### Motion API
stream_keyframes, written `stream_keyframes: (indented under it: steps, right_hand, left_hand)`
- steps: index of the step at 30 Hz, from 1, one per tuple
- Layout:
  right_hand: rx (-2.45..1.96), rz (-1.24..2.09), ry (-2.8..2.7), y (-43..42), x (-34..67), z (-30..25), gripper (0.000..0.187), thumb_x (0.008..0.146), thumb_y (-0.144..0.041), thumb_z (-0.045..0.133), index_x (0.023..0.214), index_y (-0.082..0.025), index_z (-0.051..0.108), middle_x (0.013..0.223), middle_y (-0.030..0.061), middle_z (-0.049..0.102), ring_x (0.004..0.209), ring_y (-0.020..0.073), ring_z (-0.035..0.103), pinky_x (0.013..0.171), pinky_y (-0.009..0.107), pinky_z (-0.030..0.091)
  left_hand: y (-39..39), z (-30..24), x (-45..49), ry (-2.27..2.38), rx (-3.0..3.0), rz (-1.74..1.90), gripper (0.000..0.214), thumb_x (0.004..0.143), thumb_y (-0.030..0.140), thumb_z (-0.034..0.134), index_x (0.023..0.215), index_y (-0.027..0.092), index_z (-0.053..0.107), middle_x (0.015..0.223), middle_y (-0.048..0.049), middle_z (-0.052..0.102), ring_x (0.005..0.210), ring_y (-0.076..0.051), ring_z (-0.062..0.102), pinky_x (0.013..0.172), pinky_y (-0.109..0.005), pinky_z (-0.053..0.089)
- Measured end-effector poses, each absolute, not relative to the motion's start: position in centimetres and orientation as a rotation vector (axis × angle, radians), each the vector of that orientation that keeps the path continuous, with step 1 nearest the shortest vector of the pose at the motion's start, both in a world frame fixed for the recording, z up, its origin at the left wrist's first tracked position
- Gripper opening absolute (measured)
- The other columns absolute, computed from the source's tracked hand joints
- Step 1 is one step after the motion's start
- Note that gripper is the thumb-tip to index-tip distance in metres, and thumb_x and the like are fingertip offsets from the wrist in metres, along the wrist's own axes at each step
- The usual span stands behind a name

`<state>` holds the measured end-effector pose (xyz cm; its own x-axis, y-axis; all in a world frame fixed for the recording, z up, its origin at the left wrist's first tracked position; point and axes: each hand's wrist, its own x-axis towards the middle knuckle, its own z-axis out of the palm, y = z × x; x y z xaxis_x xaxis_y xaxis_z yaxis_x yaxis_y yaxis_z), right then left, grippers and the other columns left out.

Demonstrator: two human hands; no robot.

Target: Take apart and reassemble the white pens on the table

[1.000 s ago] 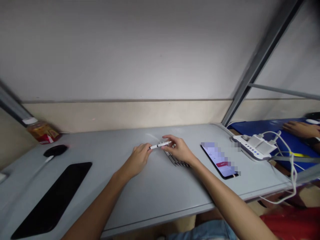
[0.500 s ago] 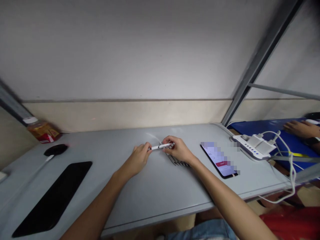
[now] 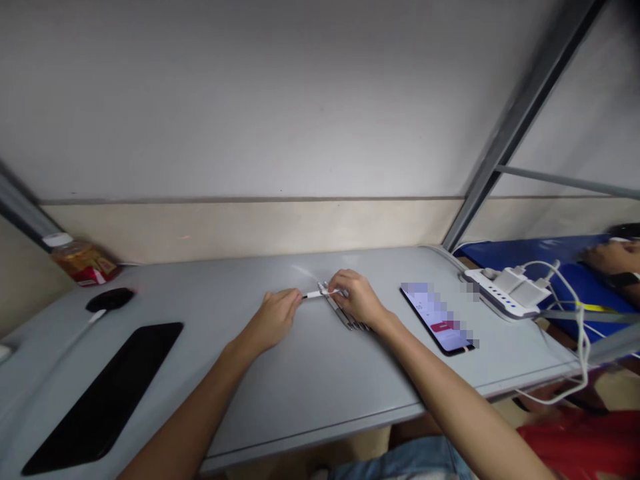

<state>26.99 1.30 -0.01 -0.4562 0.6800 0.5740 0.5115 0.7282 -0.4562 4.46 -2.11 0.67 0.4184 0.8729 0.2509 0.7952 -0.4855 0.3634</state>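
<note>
We judged the work to be partway along: one slim white pen with a dark end (image 3: pixel 313 295) was being handled, while several slender grey-and-silver pens (image 3: pixel 342 314) lay side by side on the pale grey, smooth-topped surface (image 3: pixel 280 407). Whether those in the row had been dealt with or were waiting, we could not tell, and the right hand hid some of them, so we made no count. The white pen had not yet been laid down.

It lay almost level between the two hands, near the middle of the surface, its right part passing in front of the row's far end in our view; whether it touched the row was unclear. The left hand (image 3: pixel 276 319) had its thumb and fingers pinched together on the dark end. The right hand (image 3: pixel 361 300), its fingers curled with little gap between them, was clamped on the other end, above the row; its fingertips were too small for us to read the exact grip. The hands stood slightly apart, joined only by the pen. Right of them lay a black-edged smartphone with a lit screen (image 3: pixel 434 320).
</note>
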Motion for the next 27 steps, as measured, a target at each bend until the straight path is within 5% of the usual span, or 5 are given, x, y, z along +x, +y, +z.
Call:
stream_keyframes:
  steps: [7, 27]
  right_hand:
    - [-1.043, 0.194, -2.169, 1.9, 28.5, 0.3, 0.018, 0.083, -0.009, 0.057, 0.094, -0.018, 0.068, 0.092, 0.0066, 0.066, 0.084, 0.0177, 0.06, 0.074, 0.026, 0.043]
    - [-0.83, 0.208, -2.232, 1.6, 27.4, -0.1, 0.021, 0.087, -0.021, 0.06, 0.105, -0.023, 0.071, 0.097, 0.0069, 0.071, 0.084, 0.0177, 0.061, 0.078, 0.03, 0.043]
  left_hand:
    - [-1.8, 0.2, 3.9, 1.473, 2.476, 0.693, 0.035, 0.097, 0.029, 0.027, 0.123, 0.03, 0.051, 0.105, -0.0014, 0.065, 0.096, -0.018, 0.058, 0.093, -0.037, 0.036]
    - [-2.0, -0.2, 4.7, 1.477, 2.476, 0.628, 0.026, 0.097, 0.032, 0.03, 0.092, 0.02, 0.052, 0.088, -0.0031, 0.062, 0.083, -0.019, 0.057, 0.08, -0.035, 0.039]
